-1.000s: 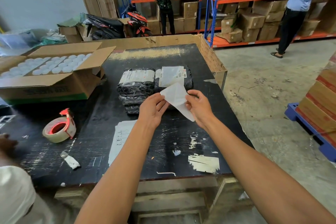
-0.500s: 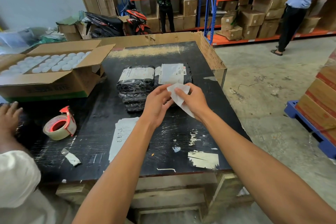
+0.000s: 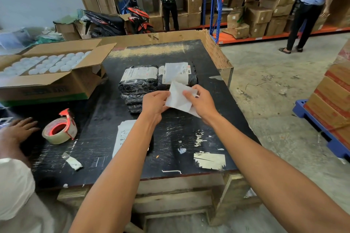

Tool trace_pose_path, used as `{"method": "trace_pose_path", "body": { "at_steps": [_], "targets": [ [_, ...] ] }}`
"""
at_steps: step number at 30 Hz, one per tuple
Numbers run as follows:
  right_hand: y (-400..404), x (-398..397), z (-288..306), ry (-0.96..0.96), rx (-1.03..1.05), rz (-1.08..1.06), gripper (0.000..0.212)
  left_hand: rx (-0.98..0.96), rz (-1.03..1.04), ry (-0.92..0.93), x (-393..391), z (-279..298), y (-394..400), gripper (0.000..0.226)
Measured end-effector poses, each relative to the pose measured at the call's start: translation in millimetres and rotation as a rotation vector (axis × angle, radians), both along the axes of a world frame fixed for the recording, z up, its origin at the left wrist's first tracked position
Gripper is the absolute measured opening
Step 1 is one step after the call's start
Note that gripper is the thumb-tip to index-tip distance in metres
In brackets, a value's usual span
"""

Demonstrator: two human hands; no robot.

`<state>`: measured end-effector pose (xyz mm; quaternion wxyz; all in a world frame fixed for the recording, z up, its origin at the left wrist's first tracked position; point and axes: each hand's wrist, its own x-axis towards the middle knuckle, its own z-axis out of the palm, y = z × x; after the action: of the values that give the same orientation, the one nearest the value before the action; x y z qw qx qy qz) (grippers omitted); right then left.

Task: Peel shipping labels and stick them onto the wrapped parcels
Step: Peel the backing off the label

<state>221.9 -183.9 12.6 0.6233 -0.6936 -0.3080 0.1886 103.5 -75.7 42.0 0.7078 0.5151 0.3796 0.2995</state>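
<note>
On the black bench (image 3: 170, 153), the wrapped parcels (image 3: 138, 83) lie just past the hands, and the left hand (image 3: 154, 103) and right hand (image 3: 202, 100) each pinch a side of a white label sheet (image 3: 178, 98), maybe peeling it, held above the bench.

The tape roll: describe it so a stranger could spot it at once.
Start at the black table and go to its near left part, in front of the open cardboard box. The tape roll lies flat there, the only ring-shaped thing, with a red cutter.
</note>
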Motion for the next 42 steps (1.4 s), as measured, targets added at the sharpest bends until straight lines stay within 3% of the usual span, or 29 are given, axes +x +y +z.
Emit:
{"method": "trace_pose_path", "body": {
  "at_steps": [6,10,15,19,22,25,27,32,35,36,38,40,42],
  "targets": [
    [-6.1,9.1,-22.5,0.169,-0.066,-0.196,0.008,-0.102,0.053,-0.041,-2.4,-4.7,1.2,0.012],
    [-22.2,19.3,-47.0,0.196,-0.059,-0.278,0.035,-0.128,0.119,-0.052,-9.4,-7.9,11.9,0.013],
    [-40.2,29.5,-65.2,0.213,-0.170,-0.550,0.030,-0.109,0.197,-0.069,-18.9,-3.3,17.8,0.015],
    [-54.7,35.7,-75.2,0.206,-0.303,-0.755,0.040,0.005,0.343,-0.060,-26.9,2.5,23.5,0.032],
    [-49.0,18.9,-73.8,0.136,-0.421,-0.582,0.033,0.181,0.344,-0.030,-30.9,6.2,27.1,0.040],
    [-22.8,-14.4,-61.9,0.150,-0.359,-0.225,0.028,0.350,0.281,-0.012,-23.8,13.4,20.3,0.012],
    [-4.7,-35.5,-58.0,0.169,-0.387,-0.049,0.030,0.449,0.236,0.010,-19.3,17.0,13.1,0.010],
    [16.6,-65.7,-59.0,0.015,-0.521,0.167,0.031,0.663,0.161,0.016,-20.6,17.5,6.6,0.010],
    [13.8,-59.5,-59.9,-0.153,-0.599,0.273,0.054,0.807,0.142,0.051,-27.1,16.0,6.6,0.010],
    [11.9,-53.5,-59.0,-0.235,-0.624,0.279,0.058,0.865,0.132,0.062,-29.2,14.9,7.0,0.011],
    [9.0,-38.5,-59.3,-0.308,-0.611,0.160,0.044,0.968,0.124,0.077,-31.2,12.2,8.5,0.009],
    [3.1,-26.0,-49.4,-0.076,-0.483,-0.084,0.025,1.059,0.128,0.097,-30.1,10.8,8.1,0.008],
    [-2.0,-14.7,-38.9,0.285,-0.307,-0.224,0.026,1.171,0.111,0.092,-26.0,10.4,5.4,0.008]
  ]
}}
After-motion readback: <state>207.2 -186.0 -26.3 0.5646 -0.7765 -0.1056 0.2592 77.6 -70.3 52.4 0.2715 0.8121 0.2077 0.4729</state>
